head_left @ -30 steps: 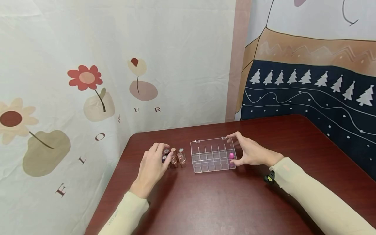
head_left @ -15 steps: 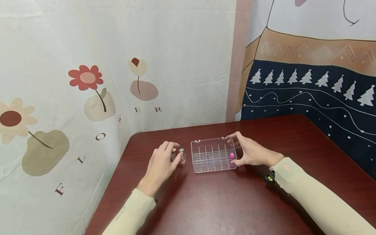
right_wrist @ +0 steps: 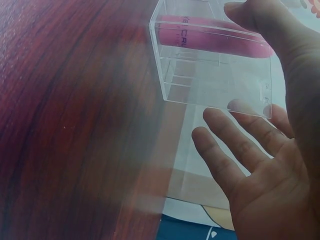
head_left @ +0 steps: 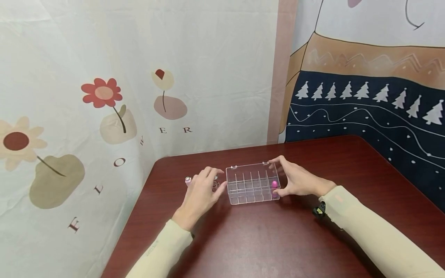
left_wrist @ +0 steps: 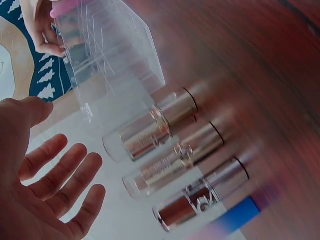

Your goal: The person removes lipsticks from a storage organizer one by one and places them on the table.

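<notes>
My left hand (head_left: 199, 193) hovers over a group of small lip gloss tubes, its fingers loosely bent and nothing between them. Three clear tubes with shiny metallic lower parts (left_wrist: 142, 137) stand in a row in the left wrist view, apart from the fingers; a blurred blue-and-pink tube (left_wrist: 240, 215) is beside them. The head view has most of them hidden behind this hand. A clear divided plastic box (head_left: 248, 193) stands to the right. My right hand (head_left: 299, 181) grips its right end between thumb and fingers. One pink lettered tube (right_wrist: 215, 37) is in the end compartment.
The dark red-brown table (head_left: 278, 239) carries everything. Behind it hangs a pale flower-print cloth (head_left: 215, 77), and a navy cloth with white trees (head_left: 365, 112) is on the right. At the left hand's outer side, a pale-capped tube (head_left: 188, 180) shows.
My left hand has moved right across the tubes toward the box, covering the right-hand ones and uncovering one at the left. My right hand and the box have stayed put.
</notes>
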Tool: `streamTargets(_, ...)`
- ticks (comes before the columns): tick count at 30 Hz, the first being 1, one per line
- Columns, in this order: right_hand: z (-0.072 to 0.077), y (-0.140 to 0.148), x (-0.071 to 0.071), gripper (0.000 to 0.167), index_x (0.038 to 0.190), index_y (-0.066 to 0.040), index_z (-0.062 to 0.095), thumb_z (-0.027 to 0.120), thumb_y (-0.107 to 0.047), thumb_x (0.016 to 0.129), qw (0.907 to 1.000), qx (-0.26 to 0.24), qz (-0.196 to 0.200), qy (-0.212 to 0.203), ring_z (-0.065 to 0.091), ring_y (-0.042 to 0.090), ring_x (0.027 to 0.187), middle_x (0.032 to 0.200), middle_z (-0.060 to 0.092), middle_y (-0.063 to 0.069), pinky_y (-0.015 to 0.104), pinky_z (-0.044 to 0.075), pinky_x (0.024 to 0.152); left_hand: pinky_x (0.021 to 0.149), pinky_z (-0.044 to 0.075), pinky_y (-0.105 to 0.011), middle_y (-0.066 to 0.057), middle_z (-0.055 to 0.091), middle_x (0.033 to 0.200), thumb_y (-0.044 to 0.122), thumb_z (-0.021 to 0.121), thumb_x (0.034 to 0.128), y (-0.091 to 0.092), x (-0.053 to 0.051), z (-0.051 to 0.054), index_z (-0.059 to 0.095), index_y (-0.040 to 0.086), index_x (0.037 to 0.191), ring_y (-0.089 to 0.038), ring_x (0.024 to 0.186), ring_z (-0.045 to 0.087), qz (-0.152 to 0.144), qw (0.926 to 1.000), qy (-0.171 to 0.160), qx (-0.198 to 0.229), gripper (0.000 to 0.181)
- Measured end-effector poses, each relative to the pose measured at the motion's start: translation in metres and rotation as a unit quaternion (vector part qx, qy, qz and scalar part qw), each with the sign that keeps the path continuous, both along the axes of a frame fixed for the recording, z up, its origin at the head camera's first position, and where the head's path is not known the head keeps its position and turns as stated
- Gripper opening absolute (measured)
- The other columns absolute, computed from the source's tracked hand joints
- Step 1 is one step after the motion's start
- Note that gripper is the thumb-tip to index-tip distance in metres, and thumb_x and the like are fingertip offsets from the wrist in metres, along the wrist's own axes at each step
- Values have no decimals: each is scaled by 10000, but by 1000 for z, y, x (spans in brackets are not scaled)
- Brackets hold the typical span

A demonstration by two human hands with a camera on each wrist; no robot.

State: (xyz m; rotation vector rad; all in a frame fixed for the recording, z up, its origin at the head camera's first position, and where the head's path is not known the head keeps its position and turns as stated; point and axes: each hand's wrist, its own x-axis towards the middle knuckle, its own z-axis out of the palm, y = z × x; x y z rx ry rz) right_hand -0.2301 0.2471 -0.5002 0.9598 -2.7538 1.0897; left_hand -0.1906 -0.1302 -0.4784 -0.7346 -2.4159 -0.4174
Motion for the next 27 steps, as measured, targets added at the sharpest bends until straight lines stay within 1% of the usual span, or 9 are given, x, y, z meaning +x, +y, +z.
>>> streamTargets(4,0,0,0,1002,1600,-70,445,1044,-213,809,10000,13,-6,22,803,355,1318,1520,712,204,575,638,1165,807,615,-481,-80,793,1176,275,928,1006,9,-1,-2,796,108,1286,-275,934,739,-76,9999,71,-99,352)
streamTargets(9,0,0,0,1002,1602,-71,442,1042,-208,811,10000,18,-15,6,802,358,1316,1526,708,201,574,638,1163,803,609,-453,-66,787,1158,290,913,1023,21,-2,-5,793,138,1279,-257,905,730,-171,9996,97,-187,321)
streamTargets(13,-1,0,0,1006,1606,-90,440,1045,-216,812,10000,32,-29,4,803,343,1308,1527,709,191,568,642,1158,781,575,-437,-42,782,1143,305,920,1015,29,-4,-8,791,149,1281,-268,936,746,-212,9993,178,-231,334)
streamTargets(17,-1,1,0,1012,1610,-100,437,1049,-222,812,10000,48,-34,6,803,340,1302,1527,709,191,566,647,1152,847,582,-458,-30,783,1160,319,913,1017,35,-5,-9,788,160,1291,-277,1012,746,-201,9991,226,-282,341)
streamTargets(21,-1,1,0,1012,1613,-95,433,1043,-205,813,10000,40,-30,1,801,359,1306,1530,704,206,571,646,1152,897,594,-471,-35,779,1171,315,893,1038,42,-5,-10,778,163,1303,-276,1063,749,-308,9989,175,-304,327)
streamTargets(27,-1,1,1,1023,1617,-82,427,1047,-211,814,10000,61,-43,-9,798,367,1311,1525,701,214,584,647,1150,905,618,-468,-25,782,1214,359,893,1037,54,-4,-12,778,162,1327,-270,1110,783,-503,9980,46,-379,369)
